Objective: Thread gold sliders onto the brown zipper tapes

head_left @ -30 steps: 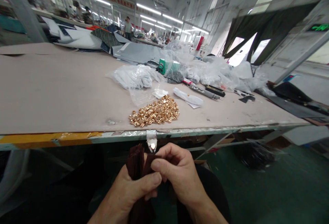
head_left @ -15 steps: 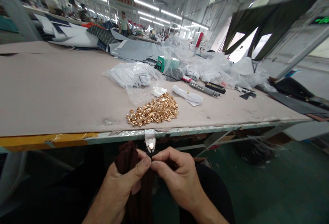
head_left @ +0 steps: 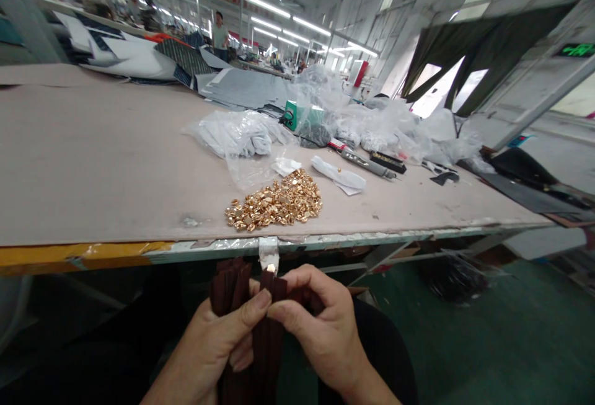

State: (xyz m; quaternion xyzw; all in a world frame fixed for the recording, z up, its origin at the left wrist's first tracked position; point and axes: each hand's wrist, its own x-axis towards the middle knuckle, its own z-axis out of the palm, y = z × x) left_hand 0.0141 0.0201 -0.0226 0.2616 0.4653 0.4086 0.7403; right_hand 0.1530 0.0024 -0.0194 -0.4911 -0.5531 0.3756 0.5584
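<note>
A bundle of dark brown fabric strips (head_left: 231, 284) is gripped in my left hand (head_left: 211, 346), its folded ends standing up above the thumb. My right hand (head_left: 328, 324) pinches the end of a brown strip (head_left: 274, 287) between thumb and forefinger, close beside my left thumb. Just past that strip end is a gold metal piece (head_left: 270, 268) at the tip of a pale, tape-like holder (head_left: 268, 250) on the table edge. Whether the strip touches the gold piece I cannot tell. The strips' lower lengths hang below my hands.
Small gold metal fittings (head_left: 279, 201) lie heaped on the table (head_left: 116, 163) near its front edge. Behind them are a clear plastic bag (head_left: 242, 132), a folded white paper (head_left: 338, 174), a grey pen-shaped tool (head_left: 367, 163) and a black tray (head_left: 388, 162). A person (head_left: 220, 36) stands far back.
My fingertips were pinched together below the holder. Now the strip end stands up between my hands, and my right fingers have moved slightly apart from my left thumb.
</note>
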